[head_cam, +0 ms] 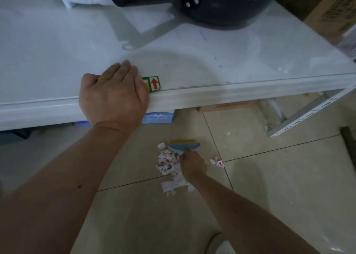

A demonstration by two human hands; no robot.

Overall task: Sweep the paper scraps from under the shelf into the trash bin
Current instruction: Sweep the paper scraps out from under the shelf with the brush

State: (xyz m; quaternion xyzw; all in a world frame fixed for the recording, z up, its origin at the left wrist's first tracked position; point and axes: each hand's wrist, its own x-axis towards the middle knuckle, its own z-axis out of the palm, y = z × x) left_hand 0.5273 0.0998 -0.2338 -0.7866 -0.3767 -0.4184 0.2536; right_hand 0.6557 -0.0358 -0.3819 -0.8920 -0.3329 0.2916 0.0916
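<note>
With the left hand point(113, 93) resting flat-fingered on the white metal shelf point(192, 92), the right hand point(191, 164) grips a small blue-and-yellow brush point(183, 145) beside torn white paper scraps point(170, 168), already out in front of the shelf, while no trash bin shows.

**Lighting and picture quality, head view**

Light: dim, cool and even indoor light, slightly blue-green cast. Shadows: a broad soft oval shadow on the white shelf top point(212, 65); a sharper grey shadow cast by the dark pot point(227, 5) and its handle. Glare: faint sheen on the floor tiles point(279, 186). Distortion: wide-angle bending of the shelf edge; forearms swollen at the lower corners. Focus: soft throughout, the corners blurred most.
</note>
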